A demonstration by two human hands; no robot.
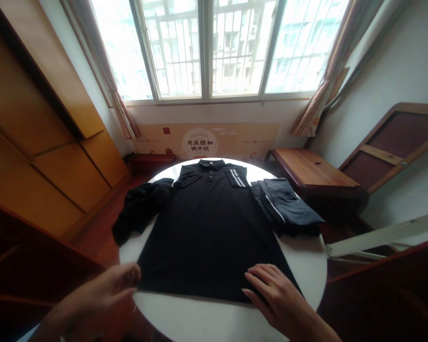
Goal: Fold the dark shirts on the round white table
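A black short-sleeved polo shirt [214, 232] lies spread flat, collar at the far end and hem towards me. One folded-in sleeve shows white stripes. My left hand [116, 285] is beside the near left corner of the hem, smeared by motion, so I cannot tell whether it grips the cloth. At the right part of the hem, my right hand [276, 292] is open, its fingertips resting on the fabric and the thumb apart from them. Beneath the shirt is a round white table [196, 316].
A crumpled black garment [141, 204] hangs over the table's left edge. To the right sits a stack of folded dark clothes [287, 204]. Beyond stand a wooden side table [314, 167], yellow cabinets [60, 166] and a barred window [205, 52].
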